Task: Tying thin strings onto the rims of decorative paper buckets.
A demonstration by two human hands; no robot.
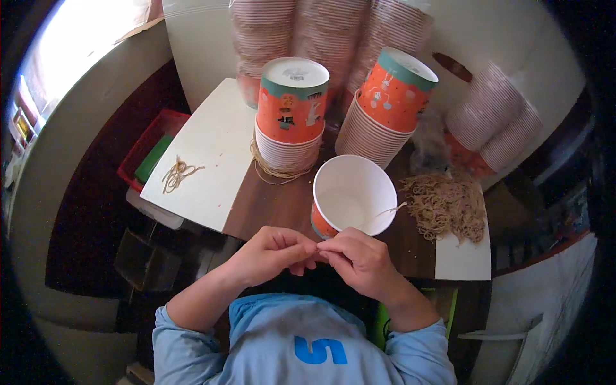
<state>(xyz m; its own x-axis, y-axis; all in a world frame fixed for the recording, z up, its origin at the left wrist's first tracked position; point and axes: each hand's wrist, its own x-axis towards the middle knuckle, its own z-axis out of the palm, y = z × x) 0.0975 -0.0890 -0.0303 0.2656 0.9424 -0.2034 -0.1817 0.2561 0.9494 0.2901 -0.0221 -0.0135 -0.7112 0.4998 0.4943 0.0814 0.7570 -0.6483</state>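
My left hand (280, 255) and my right hand (361, 260) meet at the fingertips in front of a white-lined paper bucket (355, 189). Both are closed in a pinch; what sits between the left fingertips is too small to make out. A pale cord (388, 210) crosses the bucket's right rim and runs down its inside toward my right hand, which appears to hold its other part; the hand hides that end. The bucket stands upright, mouth up and tilted toward me, with an orange outside showing at its lower left.
Behind stand a left stack of upturned buckets (292, 112), cord looped round its base, and a right stack (393, 96). A cord pile (446, 205) lies at right, a few loose cords (179, 173) at left. Wrapped bucket stacks (330, 25) line the back; a red crate (144, 141) stands left.
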